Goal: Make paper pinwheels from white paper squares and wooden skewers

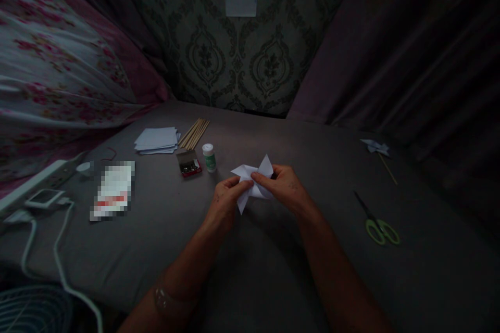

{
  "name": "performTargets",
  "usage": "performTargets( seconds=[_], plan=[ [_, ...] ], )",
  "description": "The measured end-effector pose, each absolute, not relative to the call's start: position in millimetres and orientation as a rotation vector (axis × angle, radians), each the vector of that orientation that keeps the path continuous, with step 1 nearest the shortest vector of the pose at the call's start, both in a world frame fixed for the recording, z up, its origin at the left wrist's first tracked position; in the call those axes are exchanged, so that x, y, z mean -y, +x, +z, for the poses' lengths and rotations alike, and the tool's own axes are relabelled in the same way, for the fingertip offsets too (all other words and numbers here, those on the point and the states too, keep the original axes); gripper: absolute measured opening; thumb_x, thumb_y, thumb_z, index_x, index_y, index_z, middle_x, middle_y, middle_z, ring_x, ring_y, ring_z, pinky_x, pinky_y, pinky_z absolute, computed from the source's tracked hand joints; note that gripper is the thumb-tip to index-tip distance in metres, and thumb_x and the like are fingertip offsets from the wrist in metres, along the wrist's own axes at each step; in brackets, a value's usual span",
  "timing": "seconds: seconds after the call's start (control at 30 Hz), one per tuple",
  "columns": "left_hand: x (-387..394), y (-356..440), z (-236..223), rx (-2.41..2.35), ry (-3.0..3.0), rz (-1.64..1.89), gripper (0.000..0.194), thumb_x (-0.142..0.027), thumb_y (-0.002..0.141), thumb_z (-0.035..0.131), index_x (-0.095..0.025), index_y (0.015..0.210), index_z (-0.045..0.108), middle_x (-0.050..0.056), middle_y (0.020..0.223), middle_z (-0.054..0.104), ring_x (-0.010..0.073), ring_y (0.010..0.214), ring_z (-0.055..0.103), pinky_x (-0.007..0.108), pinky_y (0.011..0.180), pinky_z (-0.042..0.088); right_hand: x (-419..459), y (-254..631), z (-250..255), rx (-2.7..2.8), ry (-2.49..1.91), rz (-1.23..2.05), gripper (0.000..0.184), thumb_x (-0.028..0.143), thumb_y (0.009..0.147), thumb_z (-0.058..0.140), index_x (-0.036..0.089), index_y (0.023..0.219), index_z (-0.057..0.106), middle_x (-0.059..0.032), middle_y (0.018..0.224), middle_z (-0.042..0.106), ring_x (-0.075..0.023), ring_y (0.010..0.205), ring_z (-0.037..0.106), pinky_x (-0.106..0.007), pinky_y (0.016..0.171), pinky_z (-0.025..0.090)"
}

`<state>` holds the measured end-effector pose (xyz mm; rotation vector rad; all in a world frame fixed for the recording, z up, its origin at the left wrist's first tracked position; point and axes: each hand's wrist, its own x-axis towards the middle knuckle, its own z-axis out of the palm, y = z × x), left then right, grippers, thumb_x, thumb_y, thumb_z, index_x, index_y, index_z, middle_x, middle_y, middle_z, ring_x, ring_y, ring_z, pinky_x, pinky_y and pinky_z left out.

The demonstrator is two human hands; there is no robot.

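A white paper pinwheel (255, 187) with pointed blades is held up between both hands over the middle of the grey surface. My left hand (226, 195) grips its left side, the thumb pressed near the centre. From the right, my right hand (287, 184) pinches it too, with its thumb meeting the left one at the middle. The fingers behind the paper are hidden. Just beyond my left hand stand a small white bottle with a green label (210, 158) and an open little box (189, 163) of small metal pieces.
Wooden sticks (195, 133) lie beside a stack of white paper (157, 140). Green-handled scissors (377, 223) and a pinwheel on a stick (378, 149) are at the right. A blurred packet (113, 191), a power strip (50, 179) and a white cable (58, 250) occupy the left.
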<state>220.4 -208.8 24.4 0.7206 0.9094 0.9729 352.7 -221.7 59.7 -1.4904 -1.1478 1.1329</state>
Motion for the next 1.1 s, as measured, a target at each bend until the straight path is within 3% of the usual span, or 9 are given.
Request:
performTargets(
  seconds=[0.23,0.47,0.57,0.77,1.1],
  plan=[
    [207,218,27,-0.932,0.707,0.993,0.018,-0.022,0.057,0.075,-0.013,0.071,0.069,0.005,0.062,0.068,0.0136,0.051,0.061,0.022,0.051,0.046,221,388,62,1.166,-1.484,0.999,0.048,0.063,0.071,0.06,0.016,0.076,0.07,-0.0076,0.079,0.069,-0.0148,0.069,0.058,-0.027,0.063,0.044],
    [203,217,27,-0.993,0.661,0.989,0.015,-0.02,0.056,0.073,-0.014,0.068,0.066,0.002,0.057,0.064,0.0122,0.047,0.057,0.022,0.047,0.044,219,447,33,1.423,-1.883,0.793,0.014,0.028,0.072,0.065,0.016,0.071,0.071,-0.0055,0.073,0.071,-0.0167,0.068,0.063,-0.026,0.064,0.045],
    [200,216,25,-1.024,0.658,1.013,0.014,-0.02,0.058,0.071,-0.014,0.069,0.064,0.001,0.057,0.063,0.0124,0.047,0.057,0.022,0.046,0.045,217,456,21,1.575,-2.008,0.798,0.01,0.019,0.072,0.063,0.015,0.072,0.072,-0.0051,0.075,0.072,-0.0154,0.068,0.063,-0.023,0.062,0.045],
    [192,213,25,-1.075,0.647,1.082,0.012,-0.017,0.06,0.069,-0.015,0.07,0.062,0.002,0.063,0.065,0.0121,0.051,0.058,0.023,0.05,0.047,216,453,19,1.734,-1.989,0.948,0.013,0.013,0.073,0.061,0.015,0.078,0.073,-0.0046,0.079,0.073,-0.0133,0.069,0.064,-0.02,0.061,0.046],
    [185,214,22,-1.149,0.616,1.149,0.01,-0.014,0.057,0.07,-0.015,0.063,0.062,0.0,0.058,0.063,0.0114,0.048,0.056,0.022,0.046,0.042,218,447,23,1.856,-2.03,0.929,0.014,0.014,0.076,0.06,0.016,0.083,0.072,-0.0053,0.085,0.073,-0.0151,0.077,0.065,-0.02,0.063,0.046]
  ],
)
